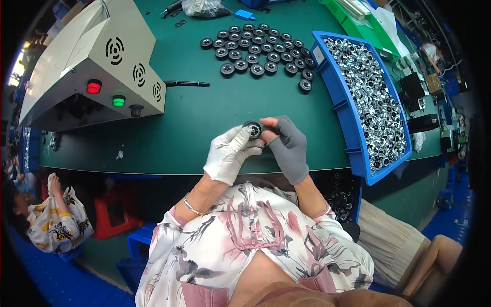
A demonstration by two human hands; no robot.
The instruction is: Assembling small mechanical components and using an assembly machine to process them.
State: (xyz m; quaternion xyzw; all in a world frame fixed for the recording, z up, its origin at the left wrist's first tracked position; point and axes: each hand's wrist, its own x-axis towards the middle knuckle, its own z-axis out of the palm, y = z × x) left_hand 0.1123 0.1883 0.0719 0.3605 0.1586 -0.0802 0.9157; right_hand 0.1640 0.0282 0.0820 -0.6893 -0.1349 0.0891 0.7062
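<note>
In front of my chest, over the near part of the table, my left hand (228, 152), in a white glove, pinches a small black toy wheel (252, 130) with a silvery spoked hub facing up. From the other side comes my right hand (290, 148), wearing a grey glove with bare thumb and forefinger tips. Those two fingertips curl against the wheel's right edge; the other fingers are hidden. Farther back on the green table lie several similar black wheels (257, 69), loosely grouped with hubs up.
A blue bin (341, 105) full of shiny silver hub parts stands on the right. At left sits a beige machine (87, 61) with red and green buttons, beside a black pen (188, 83). A green tray (381, 41) is at the back right. Other people sit nearby on both sides.
</note>
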